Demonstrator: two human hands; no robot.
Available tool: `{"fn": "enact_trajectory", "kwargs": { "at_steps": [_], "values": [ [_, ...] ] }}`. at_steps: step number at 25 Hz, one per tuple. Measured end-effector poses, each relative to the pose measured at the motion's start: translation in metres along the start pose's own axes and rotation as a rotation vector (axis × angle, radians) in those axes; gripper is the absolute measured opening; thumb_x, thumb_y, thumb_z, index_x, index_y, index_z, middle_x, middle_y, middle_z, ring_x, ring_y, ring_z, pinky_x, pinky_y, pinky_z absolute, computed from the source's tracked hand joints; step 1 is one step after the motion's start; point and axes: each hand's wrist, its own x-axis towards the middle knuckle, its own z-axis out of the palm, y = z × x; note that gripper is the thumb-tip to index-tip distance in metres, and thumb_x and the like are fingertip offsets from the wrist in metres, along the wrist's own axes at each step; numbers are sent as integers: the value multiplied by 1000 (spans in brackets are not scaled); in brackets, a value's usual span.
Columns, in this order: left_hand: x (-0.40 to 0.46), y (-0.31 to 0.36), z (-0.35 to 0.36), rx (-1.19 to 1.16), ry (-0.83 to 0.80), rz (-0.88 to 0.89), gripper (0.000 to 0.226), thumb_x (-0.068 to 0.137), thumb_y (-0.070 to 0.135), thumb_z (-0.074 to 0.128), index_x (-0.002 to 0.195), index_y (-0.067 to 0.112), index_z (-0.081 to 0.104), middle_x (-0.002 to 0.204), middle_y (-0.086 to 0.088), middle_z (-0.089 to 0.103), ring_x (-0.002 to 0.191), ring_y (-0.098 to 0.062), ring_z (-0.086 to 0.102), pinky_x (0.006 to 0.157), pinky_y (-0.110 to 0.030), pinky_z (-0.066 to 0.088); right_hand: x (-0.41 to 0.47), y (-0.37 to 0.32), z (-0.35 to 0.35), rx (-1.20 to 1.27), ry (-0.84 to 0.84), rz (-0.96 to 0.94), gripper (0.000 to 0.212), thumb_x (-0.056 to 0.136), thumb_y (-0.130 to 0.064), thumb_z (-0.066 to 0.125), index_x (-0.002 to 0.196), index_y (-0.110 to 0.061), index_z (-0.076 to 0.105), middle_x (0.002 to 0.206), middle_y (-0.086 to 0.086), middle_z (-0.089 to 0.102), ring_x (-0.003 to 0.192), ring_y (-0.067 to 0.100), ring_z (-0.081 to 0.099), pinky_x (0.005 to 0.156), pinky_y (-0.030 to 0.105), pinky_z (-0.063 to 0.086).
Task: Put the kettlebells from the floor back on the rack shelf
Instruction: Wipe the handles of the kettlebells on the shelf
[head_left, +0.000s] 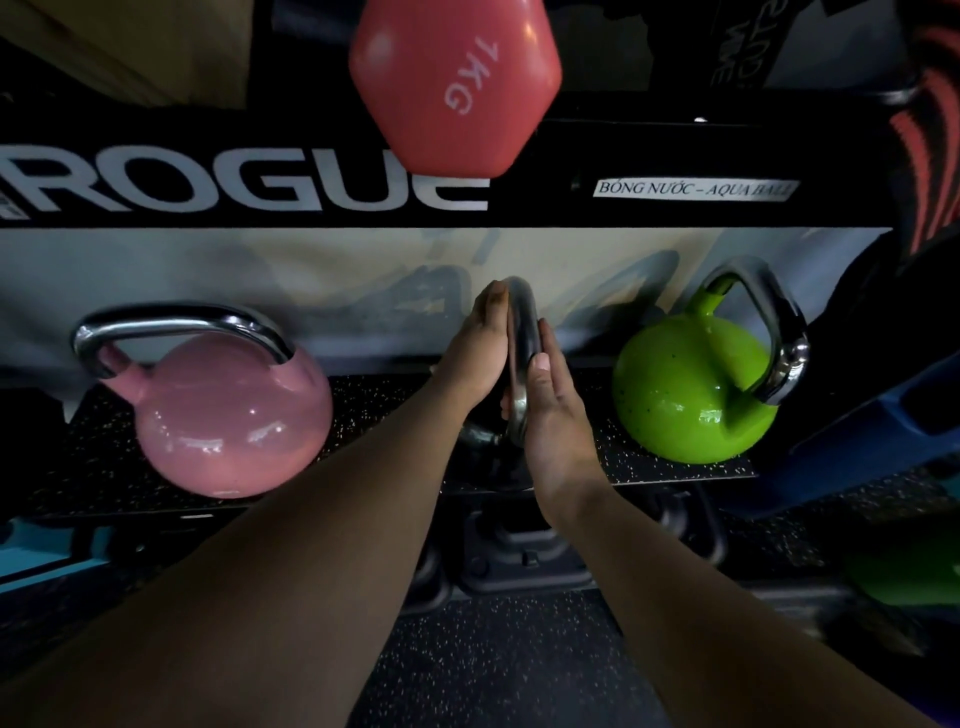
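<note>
Kettlebells, three on the rack shelf (675, 467): a pink kettlebell (234, 415) at left of frame, a green kettlebell (685, 389) at right, and between them a dark kettlebell (493, 441), mostly hidden by the arms, only its steel handle (519, 343) showing at centre. Risk: the dark one appears to stand near the shelf's front edge; if it is released before the base sits flat, it could tip forward onto the floor below. A sideways swing could knock the green one, which already leans with its handle tilted right. Fingers may be pinched under the handle if the load settles suddenly. Grip: left hand (480, 348) and right hand (550, 405) press flat against opposite sides of the handle, palms facing, fingers extended rather than curled, so a narrow clamp, not a full wrap. Whether the thumbs hook behind cannot be told.
</note>
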Motion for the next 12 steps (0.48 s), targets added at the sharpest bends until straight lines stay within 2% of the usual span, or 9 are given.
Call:
{"fn": "enact_trajectory", "kwargs": {
  "at_steps": [2, 3, 4, 5, 7, 8, 9, 12],
  "values": [
    [1, -1, -3, 2, -11, -28, 64, 101, 60, 17, 155, 29, 30, 159, -8, 39, 145, -25, 36, 122, -48, 23, -1, 3, -1, -111, 7, -20, 41, 102, -44, 31, 142, -53, 31, 125, -18, 56, 89, -21, 57, 75, -2, 44],
    [1, 0, -2, 1, -25, -44, 64, 100, 61, 18, 155, 30, 30, 159, -8, 39, 145, -25, 36, 122, -48, 23, -2, 2, -4, -163, 3, -20, 42, 101, -47, 30, 142, -54, 29, 120, -23, 54, 86, -26, 55, 71, -3, 42],
    [-1, 1, -2, 4, -31, -55, 64, 100, 61, 19, 155, 30, 31, 158, -9, 40, 145, -26, 37, 121, -47, 24, -3, 1, -6, -205, -7, -12, 42, 101, -48, 29, 143, -55, 27, 122, -24, 53, 91, -23, 56, 77, 0, 44],
    [-3, 2, -3, 18, -28, -49, 62, 101, 60, 21, 154, 30, 34, 157, -9, 43, 143, -26, 39, 120, -45, 26, -4, -3, -6, -228, -17, -1, 43, 101, -48, 29, 143, -54, 26, 130, -18, 53, 102, -14, 58, 89, 10, 45],
    [-4, 10, -12, 146, -3, 21, 57, 102, 56, 29, 147, 26, 45, 149, -8, 53, 137, -26, 47, 113, -37, 34, -2, -12, -7, -328, 17, -23, 45, 101, -41, 34, 146, -43, 31, 145, -3, 46, 128, 13, 48, 110, 32, 35],
    [-4, 14, -22, 274, 32, 78, 54, 101, 55, 33, 142, 24, 51, 144, -7, 58, 133, -26, 51, 109, -36, 36, 0, -17, -6, -449, 66, -71, 45, 101, -33, 38, 146, -32, 37, 145, 6, 44, 131, 23, 42, 112, 36, 31],
    [-6, 17, -34, 428, 67, 143, 52, 100, 55, 37, 139, 24, 54, 142, -6, 60, 132, -26, 53, 111, -39, 35, 1, -24, -5, -577, 124, -148, 44, 99, -25, 43, 142, -22, 44, 140, 14, 45, 128, 32, 41, 110, 38, 30],
    [-19, 19, -77, 846, 118, 318, 47, 100, 49, 40, 137, 24, 55, 143, -4, 59, 135, -23, 49, 122, -51, 12, 6, -44, 3, -883, 184, -448, 48, 87, -9, 54, 134, -5, 50, 128, 25, 46, 117, 42, 43, 105, 45, 34]
  ]
}}
